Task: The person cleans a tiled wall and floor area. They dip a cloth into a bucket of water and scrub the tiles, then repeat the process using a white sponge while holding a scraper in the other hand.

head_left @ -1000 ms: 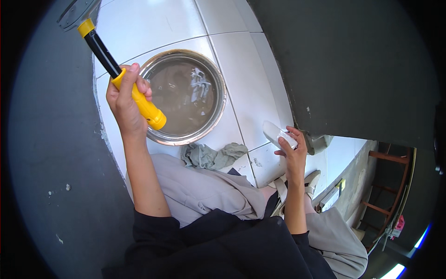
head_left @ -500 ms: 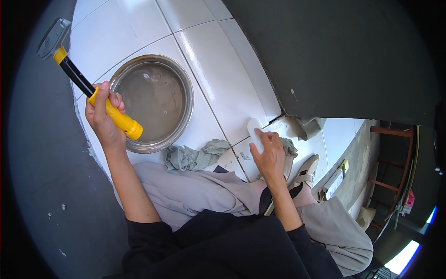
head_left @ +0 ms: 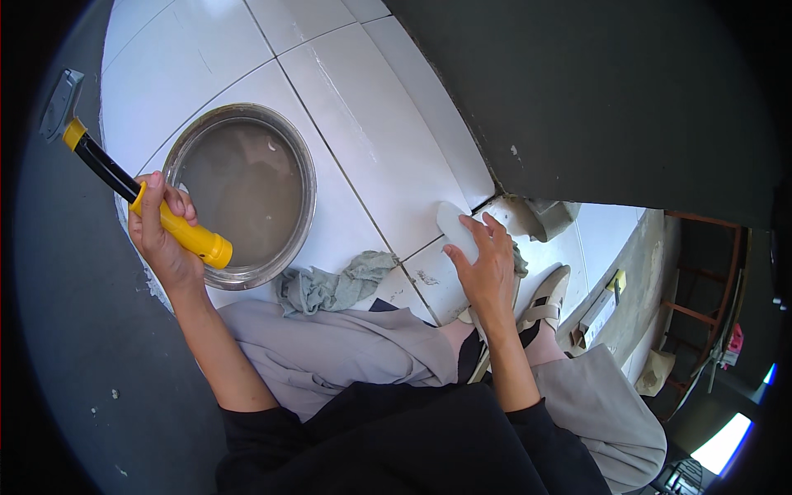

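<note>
My left hand is wrapped around the yellow grip of a long-handled scraper. Its handle is yellow and black, and its flat grey head points up and to the left, against the dark wall. Just right of this hand, a round metal basin of murky water stands on the white tiles. My right hand holds a flat white oblong piece by its edge, thumb on one side and fingers on the other, low over the floor. What kind of thing it is I cannot tell.
A crumpled grey-green cloth lies between the basin and my legs. Dark walls border the tiles at left and right. Dirt marks the floor corner. At the right are a long box and a reddish-brown ladder-like frame.
The view has shifted slightly, so the basin and scraper appear farther left. The white piece in my right hand has turned and shows more of its flat face.
</note>
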`<state>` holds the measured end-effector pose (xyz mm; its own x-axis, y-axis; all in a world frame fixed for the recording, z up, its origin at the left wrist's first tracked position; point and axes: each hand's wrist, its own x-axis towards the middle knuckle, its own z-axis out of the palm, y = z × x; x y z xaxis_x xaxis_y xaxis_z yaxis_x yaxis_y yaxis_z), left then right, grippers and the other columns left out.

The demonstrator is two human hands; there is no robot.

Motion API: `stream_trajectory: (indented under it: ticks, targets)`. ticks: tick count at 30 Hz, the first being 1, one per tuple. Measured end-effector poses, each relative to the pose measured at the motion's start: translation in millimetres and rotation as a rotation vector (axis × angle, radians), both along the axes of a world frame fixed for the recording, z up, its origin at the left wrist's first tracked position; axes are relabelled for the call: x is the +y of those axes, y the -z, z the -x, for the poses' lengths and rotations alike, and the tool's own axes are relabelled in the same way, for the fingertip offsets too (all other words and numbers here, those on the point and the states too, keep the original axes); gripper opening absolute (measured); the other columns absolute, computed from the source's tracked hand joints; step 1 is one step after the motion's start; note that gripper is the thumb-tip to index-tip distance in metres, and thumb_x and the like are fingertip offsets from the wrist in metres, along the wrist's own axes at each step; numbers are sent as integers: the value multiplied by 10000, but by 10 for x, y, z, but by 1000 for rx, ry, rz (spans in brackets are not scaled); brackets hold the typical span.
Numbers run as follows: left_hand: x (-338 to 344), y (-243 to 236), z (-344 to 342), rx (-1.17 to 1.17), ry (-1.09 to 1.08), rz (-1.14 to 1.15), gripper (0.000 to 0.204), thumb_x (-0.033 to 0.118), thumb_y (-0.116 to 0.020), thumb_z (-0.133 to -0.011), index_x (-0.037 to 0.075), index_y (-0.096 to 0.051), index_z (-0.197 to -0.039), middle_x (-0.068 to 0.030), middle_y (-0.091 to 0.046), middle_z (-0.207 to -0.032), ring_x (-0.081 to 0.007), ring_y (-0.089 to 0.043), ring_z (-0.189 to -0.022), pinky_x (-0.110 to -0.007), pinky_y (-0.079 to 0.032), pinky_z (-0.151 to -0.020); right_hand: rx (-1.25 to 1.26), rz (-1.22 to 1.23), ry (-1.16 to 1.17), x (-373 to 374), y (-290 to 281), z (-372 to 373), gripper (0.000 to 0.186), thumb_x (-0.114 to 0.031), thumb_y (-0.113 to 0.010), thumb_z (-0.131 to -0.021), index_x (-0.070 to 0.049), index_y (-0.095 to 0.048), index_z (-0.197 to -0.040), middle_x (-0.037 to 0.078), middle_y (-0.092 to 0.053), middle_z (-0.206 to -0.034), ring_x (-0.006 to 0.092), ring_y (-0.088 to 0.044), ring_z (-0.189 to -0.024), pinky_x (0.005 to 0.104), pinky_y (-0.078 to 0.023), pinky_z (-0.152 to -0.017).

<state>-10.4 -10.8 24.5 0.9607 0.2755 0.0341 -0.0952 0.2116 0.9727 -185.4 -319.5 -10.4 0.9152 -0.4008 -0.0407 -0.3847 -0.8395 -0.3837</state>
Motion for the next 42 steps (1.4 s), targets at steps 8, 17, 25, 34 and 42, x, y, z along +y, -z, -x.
stream_trajectory:
  ticks: [8,17,25,34,42]
  targets:
    - [57,63,-4,1,34,-2,176,236,-638,-898,91,-539,-890,-4,-467,-599,-73,-487,-524,-176,-414,-482,-30,-119,91,-162,19,-172,380,-141,-686,-819,-43,-619,-1180,223,-610,-1109,373,-588,-1005,434,-479,-850]
    - [1,68,-33,15,51,-46,180,241,-630,-899,88,-535,-885,-14,-460,-585,-83,-493,-507,-177,-415,-477,-79,20,-5,-139,175,-671,344,-130,-678,-809,-23,-644,-1134,184,-631,-1020,344,-609,-938,419,-494,-813]
    - [1,102,-55,27,62,-61,183,240,-619,-905,83,-528,-878,-11,-444,-595,-82,-479,-515,-176,-414,-479,-69,-42,-33,-202,170,-613,300,-131,-675,-806,-42,-664,-1092,147,-632,-974,317,-625,-870,410,-510,-746]
    - [-43,124,-78,22,82,-35,165,218,-606,-915,81,-520,-887,-12,-441,-598,-80,-480,-523,-177,-416,-483,-107,-2,2,-246,185,-1177,277,-168,-663,-821,-20,-667,-1054,171,-633,-906,350,-638,-806,417,-509,-715]
    - [5,132,-60,38,90,-47,170,222,-605,-916,75,-523,-890,-13,-440,-598,-82,-483,-527,-179,-418,-487,-69,18,29,-236,139,-1087,247,-158,-650,-826,-39,-674,-1041,165,-625,-874,342,-641,-792,428,-508,-703]
